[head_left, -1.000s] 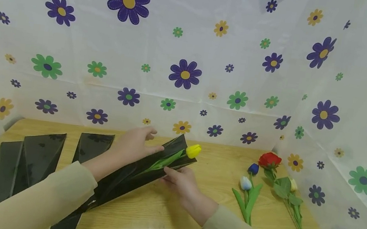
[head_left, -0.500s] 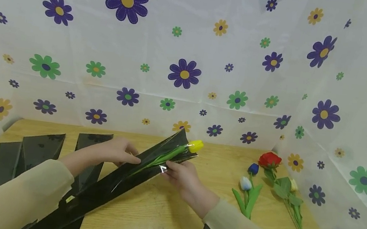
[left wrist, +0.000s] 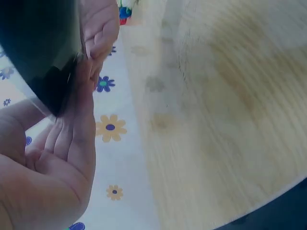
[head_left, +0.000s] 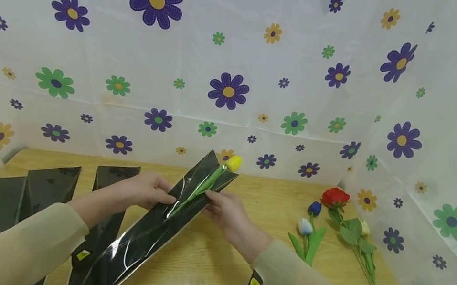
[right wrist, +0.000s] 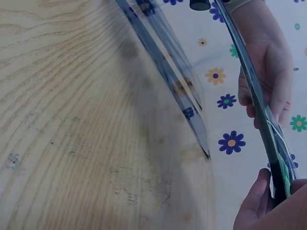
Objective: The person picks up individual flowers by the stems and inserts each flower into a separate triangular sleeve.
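Observation:
A yellow tulip (head_left: 232, 163) lies inside a long black flower sleeve with a clear front (head_left: 156, 229), its bloom poking out at the wide top end. My left hand (head_left: 141, 192) pinches the sleeve's left edge, thumb on the front and fingers behind. On the opposite edge, below the bloom, my right hand (head_left: 232, 217) grips it the same way. The left wrist view shows the dark sleeve (left wrist: 41, 52) between the thumb and fingers of the left hand (left wrist: 53, 167). Seen edge-on in the right wrist view, the sleeve (right wrist: 261, 112) stands tilted above the table.
Several flat black sleeves (head_left: 49, 186) lie at the left, one more (head_left: 107, 218) under my left arm. A white-blue tulip (head_left: 305, 227), a blue tulip (head_left: 314, 208) and a red rose (head_left: 335, 196) lie at the right. A flowered curtain (head_left: 196, 61) stands behind the table (head_left: 193, 277).
The left hand came down from the sleeve's upper part to its left edge. Both hands then tilted the sleeve steeper, and its top with the tulip moved up and left.

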The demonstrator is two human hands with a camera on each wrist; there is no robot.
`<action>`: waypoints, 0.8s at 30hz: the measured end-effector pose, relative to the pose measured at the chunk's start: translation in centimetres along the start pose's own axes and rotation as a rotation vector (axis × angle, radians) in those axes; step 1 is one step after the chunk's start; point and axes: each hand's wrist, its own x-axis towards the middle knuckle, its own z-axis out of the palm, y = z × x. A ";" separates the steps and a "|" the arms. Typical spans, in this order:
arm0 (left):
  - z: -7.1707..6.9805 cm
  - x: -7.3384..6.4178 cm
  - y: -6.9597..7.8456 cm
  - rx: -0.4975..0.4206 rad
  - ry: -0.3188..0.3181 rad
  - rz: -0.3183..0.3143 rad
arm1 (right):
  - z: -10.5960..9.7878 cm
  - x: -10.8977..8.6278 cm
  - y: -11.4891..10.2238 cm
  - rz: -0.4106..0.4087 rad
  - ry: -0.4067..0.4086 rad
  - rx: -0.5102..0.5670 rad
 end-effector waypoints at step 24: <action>4.0 0.0 -4.4 -0.165 0.175 -0.096 | 1.8 3.4 2.6 -0.056 0.017 -0.381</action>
